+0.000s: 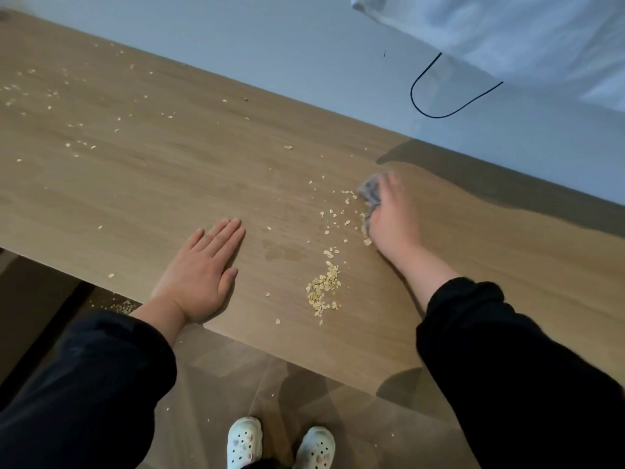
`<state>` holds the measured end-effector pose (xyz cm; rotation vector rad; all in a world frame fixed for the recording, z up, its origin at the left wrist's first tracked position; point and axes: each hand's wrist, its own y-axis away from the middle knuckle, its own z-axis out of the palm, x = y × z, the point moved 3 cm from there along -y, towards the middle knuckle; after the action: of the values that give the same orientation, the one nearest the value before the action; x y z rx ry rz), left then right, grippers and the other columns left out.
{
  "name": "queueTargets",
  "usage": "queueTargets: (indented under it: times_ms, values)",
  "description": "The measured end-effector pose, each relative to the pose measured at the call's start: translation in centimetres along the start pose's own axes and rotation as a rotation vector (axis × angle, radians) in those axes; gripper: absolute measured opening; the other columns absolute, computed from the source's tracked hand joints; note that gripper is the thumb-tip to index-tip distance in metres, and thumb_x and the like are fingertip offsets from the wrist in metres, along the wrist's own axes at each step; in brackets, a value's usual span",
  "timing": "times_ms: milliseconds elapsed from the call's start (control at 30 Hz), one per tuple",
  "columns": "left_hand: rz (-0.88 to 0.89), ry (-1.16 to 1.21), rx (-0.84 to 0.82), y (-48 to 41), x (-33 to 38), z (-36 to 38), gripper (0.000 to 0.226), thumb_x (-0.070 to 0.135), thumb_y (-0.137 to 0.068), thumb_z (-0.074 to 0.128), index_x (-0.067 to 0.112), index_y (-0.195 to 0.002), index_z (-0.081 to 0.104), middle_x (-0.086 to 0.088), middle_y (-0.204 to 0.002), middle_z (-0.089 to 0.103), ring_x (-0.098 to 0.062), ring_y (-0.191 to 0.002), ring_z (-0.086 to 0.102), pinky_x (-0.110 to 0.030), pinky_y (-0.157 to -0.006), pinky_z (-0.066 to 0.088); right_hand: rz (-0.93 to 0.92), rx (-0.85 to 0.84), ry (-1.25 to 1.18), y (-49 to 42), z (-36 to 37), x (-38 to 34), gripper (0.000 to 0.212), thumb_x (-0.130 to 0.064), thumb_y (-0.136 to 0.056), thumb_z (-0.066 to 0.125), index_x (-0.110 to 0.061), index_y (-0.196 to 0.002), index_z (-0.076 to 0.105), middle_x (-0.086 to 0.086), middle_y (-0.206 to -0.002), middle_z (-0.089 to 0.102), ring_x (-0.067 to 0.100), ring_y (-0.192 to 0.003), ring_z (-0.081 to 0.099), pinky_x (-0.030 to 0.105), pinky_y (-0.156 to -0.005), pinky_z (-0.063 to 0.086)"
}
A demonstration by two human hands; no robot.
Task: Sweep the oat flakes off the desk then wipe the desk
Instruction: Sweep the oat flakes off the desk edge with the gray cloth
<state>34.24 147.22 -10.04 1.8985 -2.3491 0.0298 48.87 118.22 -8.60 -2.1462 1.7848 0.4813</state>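
A wooden desk [152, 170] runs across the view, strewn with oat flakes. A dense pile of flakes [323, 287] lies near the front edge, a looser trail [341, 211] leads up from it, and scattered flakes [50, 96] cover the far left. My right hand [392, 214] grips a grey cloth [370, 192] and presses it on the desk just right of the trail; most of the cloth is hidden under the hand. My left hand [203, 275] lies flat, fingers straight, on the desk by the front edge, left of the pile.
A pale wall [304, 45] borders the desk's far edge, with a black cable [419, 103] looping on it and white fabric [524, 35] hanging at the top right. Below the front edge are the wood floor [236, 384], a few fallen flakes [123, 308] and my white clogs [280, 445].
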Motion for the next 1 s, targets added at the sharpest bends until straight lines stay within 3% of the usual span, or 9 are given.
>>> queueTargets:
  times_ms: [67,100,167,300,433,633,733,867,1000]
  values:
    - [0.000,0.003,0.002,0.0,0.0,0.1,0.066,0.036,-0.090,0.028,0.006,-0.149,0.031,-0.008,-0.157,0.026,-0.024,-0.144,0.024,-0.039,-0.114,0.013,-0.113,-0.081,0.014,2.0,1.4,-2.4,0.065,-0.002,-0.089,0.041,-0.022,-0.150,0.028,-0.001,-0.160,0.019,0.024,-0.145,0.025,0.046,-0.119,0.024]
    - [-0.002,0.003,0.005,0.1,0.0,0.1,0.066,0.035,-0.090,0.028,0.006,-0.149,0.031,-0.008,-0.157,0.026,-0.024,-0.144,0.024,-0.039,-0.114,0.013,-0.149,-0.098,0.038,3.0,1.8,-3.1,0.068,0.002,-0.092,0.040,-0.019,-0.154,0.020,-0.001,-0.162,0.012,0.019,-0.149,0.013,0.038,-0.122,0.010]
    - [0.000,0.000,0.009,0.1,0.0,0.1,0.066,0.035,-0.090,0.027,0.006,-0.149,0.030,-0.007,-0.157,0.025,-0.023,-0.144,0.023,-0.039,-0.114,0.013,-0.204,-0.089,0.043,4.2,1.2,-3.1,0.068,0.005,-0.095,0.037,-0.016,-0.155,0.014,0.000,-0.163,0.006,0.014,-0.150,0.004,0.030,-0.120,0.001]
    - [0.006,0.006,0.003,0.0,-0.2,0.1,0.065,0.035,-0.090,0.028,0.006,-0.149,0.030,-0.008,-0.157,0.025,-0.023,-0.144,0.022,-0.038,-0.114,0.014,-0.064,-0.018,-0.010,3.0,-1.9,1.5,0.058,0.001,-0.097,0.037,-0.013,-0.152,0.025,0.002,-0.161,0.017,0.011,-0.146,0.013,0.034,-0.121,0.009]
    - [0.009,0.005,0.002,0.0,-0.2,0.2,0.065,0.036,-0.090,0.029,0.006,-0.149,0.031,-0.008,-0.157,0.025,-0.023,-0.144,0.023,-0.039,-0.114,0.015,0.070,-0.011,0.086,-0.2,-2.4,3.1,0.061,0.001,-0.096,0.039,-0.008,-0.153,0.019,0.009,-0.162,0.011,0.021,-0.150,0.009,0.039,-0.123,0.009]
    - [0.001,-0.004,-0.016,0.0,-0.3,0.3,0.066,0.036,-0.091,0.029,0.007,-0.150,0.028,-0.007,-0.157,0.024,-0.024,-0.145,0.022,-0.038,-0.114,0.014,-0.203,-0.172,0.087,2.1,-0.3,-1.8,0.068,0.003,-0.095,0.041,-0.016,-0.155,0.014,0.002,-0.163,0.007,0.016,-0.150,0.005,0.033,-0.121,0.003]
    - [0.002,0.001,-0.015,0.0,-0.3,0.2,0.065,0.036,-0.091,0.029,0.007,-0.149,0.029,-0.008,-0.157,0.024,-0.024,-0.145,0.022,-0.039,-0.114,0.013,-0.266,-0.243,0.099,3.7,-1.6,-0.1,0.064,0.000,-0.097,0.037,-0.021,-0.154,0.017,-0.004,-0.162,0.009,0.012,-0.148,0.008,0.038,-0.122,0.009]
    - [0.006,0.004,-0.009,0.0,-0.2,0.1,0.065,0.036,-0.091,0.029,0.007,-0.149,0.029,-0.008,-0.157,0.025,-0.023,-0.145,0.021,-0.039,-0.115,0.013,-0.017,-0.028,0.004,1.7,-3.9,4.0,0.058,-0.002,-0.096,0.042,-0.015,-0.151,0.028,0.002,-0.159,0.024,0.021,-0.144,0.027,0.041,-0.119,0.023]
    - [0.007,0.012,0.001,0.0,-0.2,0.1,0.065,0.035,-0.091,0.029,0.007,-0.150,0.029,-0.007,-0.157,0.024,-0.022,-0.145,0.020,-0.040,-0.115,0.014,0.172,0.115,-0.068,-2.7,-2.7,4.8,0.056,-0.004,-0.093,0.046,-0.013,-0.146,0.032,0.008,-0.145,0.043,0.027,-0.122,0.051,0.044,-0.102,0.045]
